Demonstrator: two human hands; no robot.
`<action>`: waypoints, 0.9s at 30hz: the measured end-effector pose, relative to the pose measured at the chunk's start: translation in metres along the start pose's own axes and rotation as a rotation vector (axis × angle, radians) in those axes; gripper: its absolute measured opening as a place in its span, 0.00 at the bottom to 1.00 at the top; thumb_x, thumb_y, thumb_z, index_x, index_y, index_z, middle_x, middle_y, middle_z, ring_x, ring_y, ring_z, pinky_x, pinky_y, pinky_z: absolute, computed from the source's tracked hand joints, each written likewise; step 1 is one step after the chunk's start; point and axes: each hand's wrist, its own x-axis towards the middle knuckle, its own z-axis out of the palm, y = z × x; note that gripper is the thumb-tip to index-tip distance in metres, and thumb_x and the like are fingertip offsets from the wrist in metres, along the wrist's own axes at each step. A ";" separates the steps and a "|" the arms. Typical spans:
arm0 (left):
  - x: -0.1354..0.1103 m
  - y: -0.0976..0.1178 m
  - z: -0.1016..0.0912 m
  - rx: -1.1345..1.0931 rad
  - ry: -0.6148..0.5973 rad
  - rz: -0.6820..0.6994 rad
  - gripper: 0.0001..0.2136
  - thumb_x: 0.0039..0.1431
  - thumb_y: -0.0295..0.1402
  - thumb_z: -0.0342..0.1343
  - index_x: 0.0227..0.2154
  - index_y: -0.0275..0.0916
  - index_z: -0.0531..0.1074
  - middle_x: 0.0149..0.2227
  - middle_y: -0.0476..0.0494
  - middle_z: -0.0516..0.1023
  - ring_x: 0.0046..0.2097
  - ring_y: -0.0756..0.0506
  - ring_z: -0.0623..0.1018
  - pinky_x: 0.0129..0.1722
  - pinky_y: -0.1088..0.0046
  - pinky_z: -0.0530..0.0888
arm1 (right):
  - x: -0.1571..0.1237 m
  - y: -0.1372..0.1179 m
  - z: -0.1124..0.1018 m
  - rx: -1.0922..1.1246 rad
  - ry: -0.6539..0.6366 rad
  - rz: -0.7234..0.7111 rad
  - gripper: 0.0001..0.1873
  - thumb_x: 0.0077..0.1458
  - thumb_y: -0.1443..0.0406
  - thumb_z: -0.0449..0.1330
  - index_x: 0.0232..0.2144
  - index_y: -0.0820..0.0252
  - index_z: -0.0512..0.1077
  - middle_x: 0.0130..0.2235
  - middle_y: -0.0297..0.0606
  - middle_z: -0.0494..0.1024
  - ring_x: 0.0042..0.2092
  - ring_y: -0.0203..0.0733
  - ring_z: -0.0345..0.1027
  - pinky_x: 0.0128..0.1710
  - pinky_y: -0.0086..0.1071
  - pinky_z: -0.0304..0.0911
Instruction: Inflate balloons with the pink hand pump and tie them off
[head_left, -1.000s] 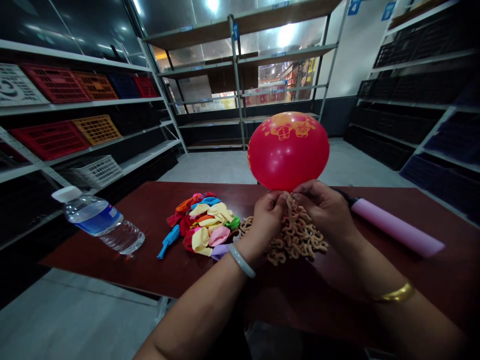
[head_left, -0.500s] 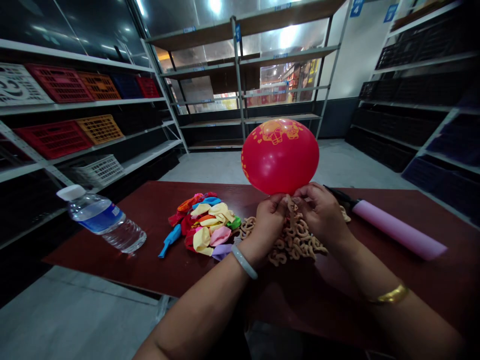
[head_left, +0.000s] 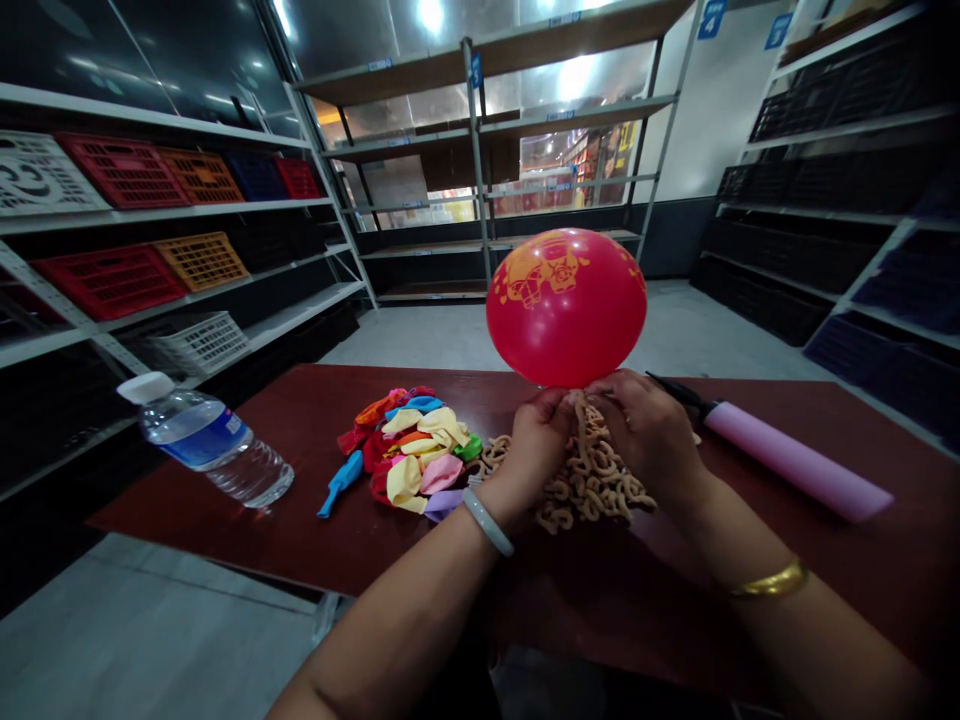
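Note:
An inflated red balloon [head_left: 566,305] with an orange print stands upright above the dark red table [head_left: 300,520]. My left hand [head_left: 534,440] and my right hand [head_left: 649,425] are both pinched closed at its neck, fingertips nearly meeting. A tan plastic clip piece [head_left: 580,412] rises between the two hands at the neck. Beneath them lies a heap of tan balloon clips [head_left: 592,485]. Whether the clip is attached to the neck is hidden by my fingers.
A pile of flat coloured balloons [head_left: 409,455] lies left of the clips. A water bottle [head_left: 202,440] lies on its side at the table's left. A pink hand pump [head_left: 787,455] lies on the right. Shelving with crates lines the room.
The balloon has dipped and turned slightly, its print rotating toward the left. Both hands stay at the neck with small finger shifts.

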 end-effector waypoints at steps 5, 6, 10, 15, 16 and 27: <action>0.002 -0.004 -0.003 0.008 0.001 -0.037 0.14 0.60 0.41 0.53 0.35 0.36 0.77 0.28 0.47 0.75 0.31 0.49 0.72 0.35 0.72 0.71 | 0.002 0.006 0.005 0.170 -0.013 0.019 0.03 0.60 0.66 0.56 0.35 0.55 0.71 0.35 0.37 0.76 0.39 0.43 0.70 0.41 0.39 0.64; 0.002 -0.004 -0.003 0.003 0.003 -0.041 0.13 0.60 0.41 0.53 0.35 0.36 0.76 0.28 0.47 0.75 0.31 0.49 0.72 0.35 0.73 0.70 | 0.002 0.006 0.005 0.162 -0.023 0.024 0.03 0.59 0.66 0.56 0.33 0.56 0.70 0.34 0.37 0.75 0.39 0.44 0.70 0.41 0.39 0.64; 0.001 -0.003 -0.002 -0.015 0.007 -0.066 0.15 0.60 0.43 0.53 0.35 0.36 0.76 0.29 0.46 0.75 0.32 0.49 0.72 0.35 0.72 0.70 | 0.003 0.002 0.003 0.058 -0.039 0.063 0.06 0.61 0.63 0.52 0.33 0.57 0.67 0.36 0.41 0.73 0.39 0.45 0.68 0.39 0.38 0.62; -0.002 0.001 0.003 -0.095 -0.007 -0.084 0.14 0.59 0.43 0.55 0.36 0.37 0.76 0.31 0.46 0.76 0.35 0.47 0.73 0.39 0.71 0.68 | 0.000 0.001 -0.004 -0.280 0.032 0.127 0.09 0.63 0.64 0.48 0.37 0.59 0.67 0.39 0.43 0.74 0.37 0.45 0.68 0.33 0.36 0.58; -0.002 0.002 0.004 -0.129 -0.016 -0.091 0.14 0.58 0.43 0.55 0.36 0.37 0.76 0.31 0.47 0.75 0.34 0.48 0.72 0.39 0.71 0.68 | -0.001 0.002 -0.004 -0.355 0.032 0.129 0.09 0.63 0.64 0.48 0.37 0.59 0.68 0.40 0.44 0.74 0.37 0.44 0.68 0.32 0.35 0.57; 0.002 -0.002 0.008 -0.336 0.037 -0.187 0.12 0.55 0.42 0.59 0.31 0.36 0.74 0.28 0.49 0.72 0.29 0.52 0.69 0.36 0.74 0.68 | 0.000 0.023 0.011 0.005 -0.080 0.407 0.17 0.61 0.57 0.51 0.33 0.59 0.75 0.31 0.41 0.79 0.34 0.45 0.71 0.33 0.35 0.59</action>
